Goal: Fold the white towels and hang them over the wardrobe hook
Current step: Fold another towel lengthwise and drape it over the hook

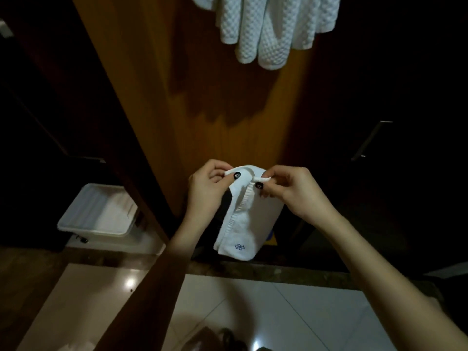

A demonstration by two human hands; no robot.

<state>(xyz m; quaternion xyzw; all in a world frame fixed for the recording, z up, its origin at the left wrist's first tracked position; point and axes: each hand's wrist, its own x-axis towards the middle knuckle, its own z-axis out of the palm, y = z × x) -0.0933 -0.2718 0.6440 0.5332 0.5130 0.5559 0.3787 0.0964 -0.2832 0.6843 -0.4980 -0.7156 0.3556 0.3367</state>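
A small white towel (249,221) with a blue embroidered mark hangs folded in front of the wooden wardrobe door (207,97). My left hand (207,186) pinches its top left corner. My right hand (286,188) pinches its top right corner, thumb on the edge. Both hands hold it up at about the same height, close together. Higher on the door hang white waffle-textured towels (266,29); the hook that carries them is out of view above the frame.
A translucent plastic box (76,219) with white cloth inside stands on the floor at the left, behind a dark door edge. A dark cabinet with a metal bar handle (371,140) is at the right. Glossy white floor tiles (278,312) lie below.
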